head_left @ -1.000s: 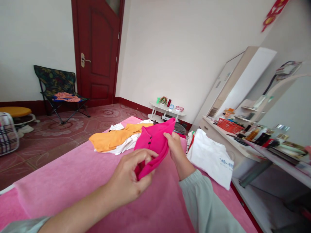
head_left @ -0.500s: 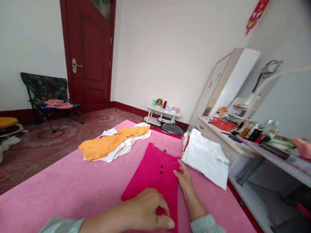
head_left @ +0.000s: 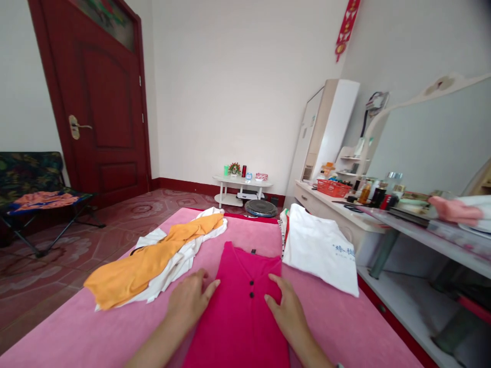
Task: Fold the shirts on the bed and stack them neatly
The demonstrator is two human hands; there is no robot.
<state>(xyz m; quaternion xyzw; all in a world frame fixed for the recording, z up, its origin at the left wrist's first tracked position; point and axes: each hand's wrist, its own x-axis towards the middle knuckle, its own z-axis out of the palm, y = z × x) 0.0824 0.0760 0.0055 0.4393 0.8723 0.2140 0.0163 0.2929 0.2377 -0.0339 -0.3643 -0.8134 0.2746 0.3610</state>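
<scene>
A magenta top with a V-neck and dark buttons lies folded narrow on the pink bedspread, its neckline pointing away from me. My left hand is at the top's left edge, thumb reaching over the fabric and fingers loosely bent, partly hidden behind the hand. On the opposite edge rests my right hand, its thumb and forefinger spread over the cloth below the shoulder. Neither hand grips the fabric. The lower end of the top runs out of view at the bottom.
Left of the top lies a loose heap of orange clothing over white clothing. At the right, a folded white T-shirt tops a stack. A dressing table stands beyond the bed's right edge.
My left hand has moved from the front of the top up to its left edge and opened. My right hand stays at the right edge. The camera view has turned right.
</scene>
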